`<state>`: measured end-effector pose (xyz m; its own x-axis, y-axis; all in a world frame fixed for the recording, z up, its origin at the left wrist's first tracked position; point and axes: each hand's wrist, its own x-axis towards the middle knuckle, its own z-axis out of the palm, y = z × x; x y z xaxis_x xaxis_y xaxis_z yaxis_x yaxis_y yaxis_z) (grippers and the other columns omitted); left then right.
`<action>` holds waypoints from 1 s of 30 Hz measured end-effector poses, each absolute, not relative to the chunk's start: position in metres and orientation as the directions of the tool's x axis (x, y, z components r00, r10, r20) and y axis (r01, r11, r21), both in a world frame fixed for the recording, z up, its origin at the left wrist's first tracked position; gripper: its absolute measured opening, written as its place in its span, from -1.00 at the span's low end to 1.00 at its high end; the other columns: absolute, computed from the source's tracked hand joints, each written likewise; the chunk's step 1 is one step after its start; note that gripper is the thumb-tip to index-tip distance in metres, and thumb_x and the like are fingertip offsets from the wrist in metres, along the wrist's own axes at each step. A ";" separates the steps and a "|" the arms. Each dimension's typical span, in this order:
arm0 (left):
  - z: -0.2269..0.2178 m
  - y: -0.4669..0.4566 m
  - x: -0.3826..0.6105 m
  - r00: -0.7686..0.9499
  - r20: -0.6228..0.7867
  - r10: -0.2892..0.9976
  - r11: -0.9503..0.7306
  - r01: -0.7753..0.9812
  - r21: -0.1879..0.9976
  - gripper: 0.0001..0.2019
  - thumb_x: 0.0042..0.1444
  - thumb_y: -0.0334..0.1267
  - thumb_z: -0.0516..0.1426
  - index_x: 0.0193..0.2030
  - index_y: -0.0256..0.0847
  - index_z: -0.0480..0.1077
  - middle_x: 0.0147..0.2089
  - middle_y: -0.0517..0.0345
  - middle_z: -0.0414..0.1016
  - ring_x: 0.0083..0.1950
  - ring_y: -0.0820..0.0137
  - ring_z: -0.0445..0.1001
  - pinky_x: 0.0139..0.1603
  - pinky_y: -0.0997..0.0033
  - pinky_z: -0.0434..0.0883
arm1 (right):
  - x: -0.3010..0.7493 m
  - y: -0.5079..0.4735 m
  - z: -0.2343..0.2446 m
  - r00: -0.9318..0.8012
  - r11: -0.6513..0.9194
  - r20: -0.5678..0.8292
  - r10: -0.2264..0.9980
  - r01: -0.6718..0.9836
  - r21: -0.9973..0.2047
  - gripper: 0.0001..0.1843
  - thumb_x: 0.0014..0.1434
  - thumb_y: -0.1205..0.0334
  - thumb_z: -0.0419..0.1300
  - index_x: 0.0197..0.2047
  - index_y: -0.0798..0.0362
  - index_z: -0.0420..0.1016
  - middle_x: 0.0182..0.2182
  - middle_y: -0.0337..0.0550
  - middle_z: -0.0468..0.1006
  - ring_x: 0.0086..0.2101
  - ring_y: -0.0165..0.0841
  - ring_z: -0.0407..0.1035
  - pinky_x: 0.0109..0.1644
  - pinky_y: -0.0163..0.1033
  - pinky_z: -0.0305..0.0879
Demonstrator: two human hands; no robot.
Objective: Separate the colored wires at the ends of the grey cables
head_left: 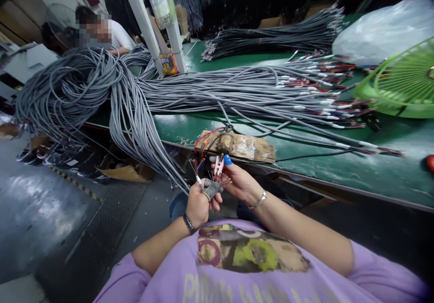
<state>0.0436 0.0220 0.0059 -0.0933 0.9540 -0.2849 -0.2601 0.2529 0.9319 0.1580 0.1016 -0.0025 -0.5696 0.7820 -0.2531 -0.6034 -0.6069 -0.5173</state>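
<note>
Grey cable end (200, 183): pinched upright in left hand (198, 205), coloured wires (194, 165) fanning toward right hand (237, 181), fingers (219, 165) pinching strands just beside.

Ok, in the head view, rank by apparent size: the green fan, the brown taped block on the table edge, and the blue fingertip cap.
1. Green fan, though cut off by the frame edge.
2. Brown taped block.
3. Blue fingertip cap on the right hand, smallest even though it is nearest the camera.
</note>
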 end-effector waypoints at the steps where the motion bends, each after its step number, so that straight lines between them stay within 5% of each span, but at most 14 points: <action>1: 0.006 0.023 0.044 -0.095 -0.294 0.951 0.261 -0.262 0.929 -0.64 -0.03 0.02 0.24 -0.48 -0.26 0.33 -0.64 0.24 0.43 -0.76 0.60 0.28 -0.75 0.63 0.00 | 0.158 0.101 -0.003 -0.568 -0.611 -0.261 0.780 -0.605 -0.510 -0.69 0.06 -0.03 0.35 -0.36 0.08 0.57 -0.49 -0.22 0.60 -0.53 -0.44 0.40 -0.43 -0.33 0.38; 10: 0.008 0.017 0.039 -0.081 -0.267 0.960 0.237 -0.263 0.935 -0.64 -0.01 0.01 0.25 -0.48 -0.26 0.32 -0.63 0.22 0.45 -0.75 0.59 0.29 -0.75 0.63 0.03 | 0.163 0.099 -0.003 -0.606 -0.649 -0.268 0.749 -0.592 -0.477 -0.55 0.17 -0.19 0.16 -0.27 0.06 0.54 -0.41 -0.19 0.58 -0.49 -0.46 0.39 -0.44 -0.35 0.35; 15: 0.003 0.008 0.037 -0.038 -0.219 0.975 0.201 -0.270 0.942 -0.65 0.02 0.01 0.25 -0.44 -0.28 0.37 -0.60 0.20 0.47 -0.74 0.58 0.32 -0.75 0.63 0.06 | 0.168 0.100 -0.001 -0.616 -0.665 -0.288 0.733 -0.564 -0.489 -0.62 0.17 -0.11 0.20 -0.25 0.08 0.55 -0.40 -0.19 0.56 -0.47 -0.47 0.38 -0.40 -0.36 0.36; 21: 0.003 0.007 0.040 -0.117 -0.162 0.980 0.124 -0.280 0.952 -0.68 0.07 -0.01 0.23 -0.39 -0.28 0.39 -0.58 0.21 0.48 -0.72 0.60 0.32 -0.74 0.64 0.06 | 0.163 0.097 0.000 -0.535 -0.600 -0.310 0.786 -0.543 -0.587 -0.70 0.02 0.02 0.37 -0.30 0.09 0.57 -0.48 -0.22 0.52 -0.51 -0.47 0.30 -0.48 -0.38 0.23; 26: 0.005 0.010 0.043 -0.169 -0.142 0.975 0.090 -0.283 0.955 -0.69 0.09 -0.02 0.23 -0.39 -0.28 0.39 -0.57 0.22 0.47 -0.72 0.62 0.31 -0.73 0.64 0.07 | 0.160 0.093 -0.003 -0.270 -0.289 -0.179 0.946 -0.454 -0.843 -0.57 -0.06 -0.16 0.36 -0.51 0.08 0.51 -0.58 -0.26 0.44 -0.54 -0.48 0.19 -0.45 -0.34 0.16; 30: 0.002 0.013 0.046 -0.173 -0.131 0.976 0.082 -0.262 0.961 -0.69 0.09 -0.04 0.23 -0.40 -0.27 0.37 -0.56 0.23 0.47 -0.71 0.62 0.31 -0.72 0.64 0.09 | 0.158 0.095 -0.004 -0.308 -0.340 -0.206 0.929 -0.484 -0.806 -0.52 -0.07 -0.24 0.33 -0.48 0.06 0.54 -0.54 -0.22 0.50 -0.52 -0.44 0.24 -0.42 -0.30 0.21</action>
